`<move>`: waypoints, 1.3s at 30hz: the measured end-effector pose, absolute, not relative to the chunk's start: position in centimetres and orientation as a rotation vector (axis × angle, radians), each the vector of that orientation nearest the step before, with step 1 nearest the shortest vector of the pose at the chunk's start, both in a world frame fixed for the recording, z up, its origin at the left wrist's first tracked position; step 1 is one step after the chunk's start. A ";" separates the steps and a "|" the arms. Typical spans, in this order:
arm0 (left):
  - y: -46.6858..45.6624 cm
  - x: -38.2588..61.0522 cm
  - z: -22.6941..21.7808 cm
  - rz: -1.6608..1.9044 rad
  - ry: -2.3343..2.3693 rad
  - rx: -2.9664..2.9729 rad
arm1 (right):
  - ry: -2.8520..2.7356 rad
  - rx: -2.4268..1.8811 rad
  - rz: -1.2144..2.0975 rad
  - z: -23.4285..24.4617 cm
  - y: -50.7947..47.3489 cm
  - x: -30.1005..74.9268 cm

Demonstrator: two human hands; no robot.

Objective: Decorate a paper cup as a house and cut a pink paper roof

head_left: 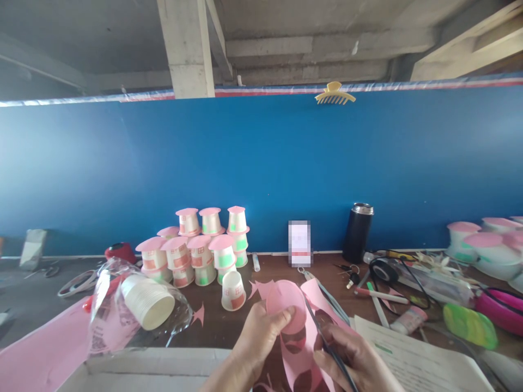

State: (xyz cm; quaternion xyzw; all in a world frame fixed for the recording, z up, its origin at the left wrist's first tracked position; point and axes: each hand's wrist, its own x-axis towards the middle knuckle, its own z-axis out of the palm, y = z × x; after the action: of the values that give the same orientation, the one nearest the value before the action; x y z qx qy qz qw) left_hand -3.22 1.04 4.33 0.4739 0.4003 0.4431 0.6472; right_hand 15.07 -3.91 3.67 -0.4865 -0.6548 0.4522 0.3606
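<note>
My left hand (265,337) pinches a round pink paper disc (288,296) between thumb and fingers, the thumb lying on its face. My right hand (351,351) is closed on a long, slim dark tool (334,356), its narrow end beside the disc's right edge; its exact kind is unclear. Beneath both hands lie strips of pink paper (291,367) with round holes cut in them. To the left, a white paper cup (233,292) with a printed window and door stands upside down. Behind it are stacked cups (200,256) with pink paper roofs.
On the left are a plastic bag of nested paper cups (153,307), a pink sheet (44,348) and a white box (151,365). A black flask (358,234) stands at the back. Rightward lie a printed page (412,354), markers, a cable and more roofed cups (494,253).
</note>
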 end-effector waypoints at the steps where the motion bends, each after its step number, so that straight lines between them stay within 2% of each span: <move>1: 1.1 -3.3 4.4 0.999 0.916 1.095 | -1.704 -1.254 1.146 3.7 -3.9 15.2; 39: 1.5 -3.7 4.1 1.053 0.904 1.114 | -1.672 -1.254 1.085 3.1 -3.7 15.4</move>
State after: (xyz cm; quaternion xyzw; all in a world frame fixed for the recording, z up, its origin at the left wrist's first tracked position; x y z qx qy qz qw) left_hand -3.66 1.49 4.10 0.4865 0.3947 0.4598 0.6294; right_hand 15.38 -3.71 3.10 -0.4920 -0.6558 0.4256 0.3832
